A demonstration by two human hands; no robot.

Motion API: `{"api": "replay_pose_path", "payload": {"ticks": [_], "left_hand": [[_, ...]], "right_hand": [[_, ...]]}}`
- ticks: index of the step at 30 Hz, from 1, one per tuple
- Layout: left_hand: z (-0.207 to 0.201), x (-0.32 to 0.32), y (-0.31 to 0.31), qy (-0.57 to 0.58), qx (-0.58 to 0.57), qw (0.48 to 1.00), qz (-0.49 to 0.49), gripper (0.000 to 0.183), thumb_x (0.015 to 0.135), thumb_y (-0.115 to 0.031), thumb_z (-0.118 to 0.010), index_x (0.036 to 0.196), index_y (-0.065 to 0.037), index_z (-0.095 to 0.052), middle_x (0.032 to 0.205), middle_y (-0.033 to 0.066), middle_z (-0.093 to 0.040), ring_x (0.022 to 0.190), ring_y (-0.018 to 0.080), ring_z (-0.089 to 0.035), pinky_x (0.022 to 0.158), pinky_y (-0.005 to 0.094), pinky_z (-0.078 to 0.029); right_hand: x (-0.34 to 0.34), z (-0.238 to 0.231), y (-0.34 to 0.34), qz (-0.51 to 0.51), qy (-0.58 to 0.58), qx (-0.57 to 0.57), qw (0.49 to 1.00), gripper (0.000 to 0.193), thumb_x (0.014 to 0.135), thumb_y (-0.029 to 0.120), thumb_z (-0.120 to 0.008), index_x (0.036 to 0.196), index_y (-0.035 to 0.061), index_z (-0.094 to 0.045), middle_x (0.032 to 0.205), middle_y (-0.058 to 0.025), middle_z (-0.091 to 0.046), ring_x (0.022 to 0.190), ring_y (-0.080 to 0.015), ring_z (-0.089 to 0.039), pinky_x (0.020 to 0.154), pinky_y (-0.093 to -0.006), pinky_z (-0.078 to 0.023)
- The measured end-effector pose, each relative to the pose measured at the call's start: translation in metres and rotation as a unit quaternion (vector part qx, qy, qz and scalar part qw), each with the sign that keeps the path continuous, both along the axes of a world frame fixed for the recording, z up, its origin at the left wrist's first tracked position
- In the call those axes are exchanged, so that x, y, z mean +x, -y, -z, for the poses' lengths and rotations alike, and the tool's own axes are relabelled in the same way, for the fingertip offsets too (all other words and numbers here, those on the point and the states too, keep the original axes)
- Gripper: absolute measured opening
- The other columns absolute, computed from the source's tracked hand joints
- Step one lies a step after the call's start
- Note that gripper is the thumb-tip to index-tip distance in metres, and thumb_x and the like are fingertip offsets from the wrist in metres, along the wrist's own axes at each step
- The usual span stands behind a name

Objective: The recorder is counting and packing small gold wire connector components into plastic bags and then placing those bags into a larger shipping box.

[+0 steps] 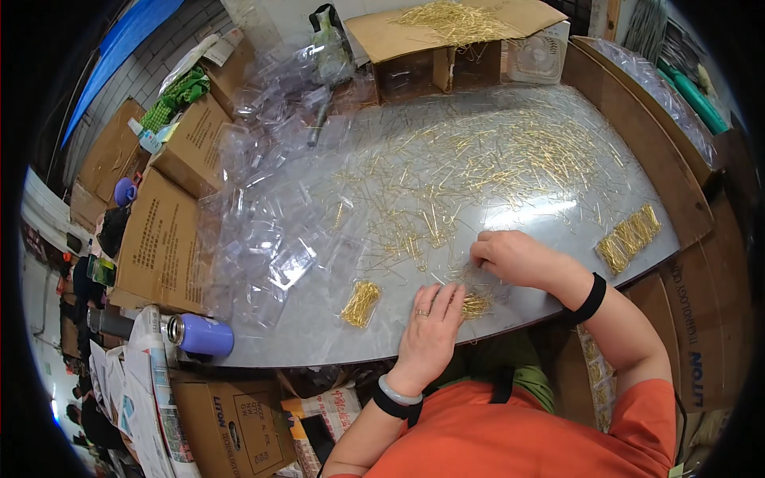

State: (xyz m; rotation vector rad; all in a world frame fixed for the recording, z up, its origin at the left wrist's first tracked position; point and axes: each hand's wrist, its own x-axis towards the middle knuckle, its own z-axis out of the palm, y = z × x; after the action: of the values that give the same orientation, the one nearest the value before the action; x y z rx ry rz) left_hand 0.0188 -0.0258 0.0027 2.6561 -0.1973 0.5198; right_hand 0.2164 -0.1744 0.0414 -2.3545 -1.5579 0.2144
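Observation:
My left hand (431, 325) lies palm down near the table's front edge, its fingers stretched out. Against its fingers is a small bundle of gold wire hooks (477, 305), partly hidden by the hand. A little farther right, my right hand (510, 256) is closed with fingertips pressed down at the tabletop; what they pinch is hidden. Many loose gold wire hooks (526, 155) are scattered over the grey table (319, 338). A clear box packed with hooks (362, 304) stands left of my left hand. Another larger packed group of hooks (629, 238) lies at the right edge.
Clear plastic boxes (271, 231) pile up on the left, beside cardboard cartons (163, 239). A purple bottle (205, 334) lies at the front left corner. At the back, a cardboard shelf (382, 40) carries more hooks. A cardboard wall (645, 135) borders the right side.

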Motion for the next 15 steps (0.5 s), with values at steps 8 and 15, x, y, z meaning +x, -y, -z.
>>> {"api": "replay_pose_path", "payload": {"ticks": [8, 15], "left_hand": [[0.002, 0.001, -0.002, 0.003, -0.001, 1.000, 0.003, 0.048, 0.088, -0.006, -0.068, 0.134, 0.003, -0.056, 0.136, 0.0147, -0.054, 0.129, 0.0368, -0.046, 0.113, 0.0481, -0.039], [0.003, -0.001, 0.002, -0.001, -0.012, 1.000, -0.016, 0.054, 0.090, -0.007, -0.067, 0.140, 0.002, -0.051, 0.137, 0.0161, -0.052, 0.132, 0.0379, -0.044, 0.115, 0.0499, -0.036]], "right_hand": [[0.022, 0.005, -0.014, 0.143, 0.190, -0.019, 0.971, 0.006, 0.087, 0.006, -0.060, 0.093, 0.0037, -0.061, 0.093, -0.0151, -0.065, 0.081, -0.0358, -0.070, 0.067, -0.0420, -0.058], [-0.024, 0.011, -0.010, -0.039, 0.042, 0.071, 0.996, 0.010, 0.087, 0.010, -0.063, 0.096, 0.0049, -0.064, 0.096, -0.0133, -0.062, 0.092, -0.0350, -0.065, 0.081, -0.0451, -0.054]]}}
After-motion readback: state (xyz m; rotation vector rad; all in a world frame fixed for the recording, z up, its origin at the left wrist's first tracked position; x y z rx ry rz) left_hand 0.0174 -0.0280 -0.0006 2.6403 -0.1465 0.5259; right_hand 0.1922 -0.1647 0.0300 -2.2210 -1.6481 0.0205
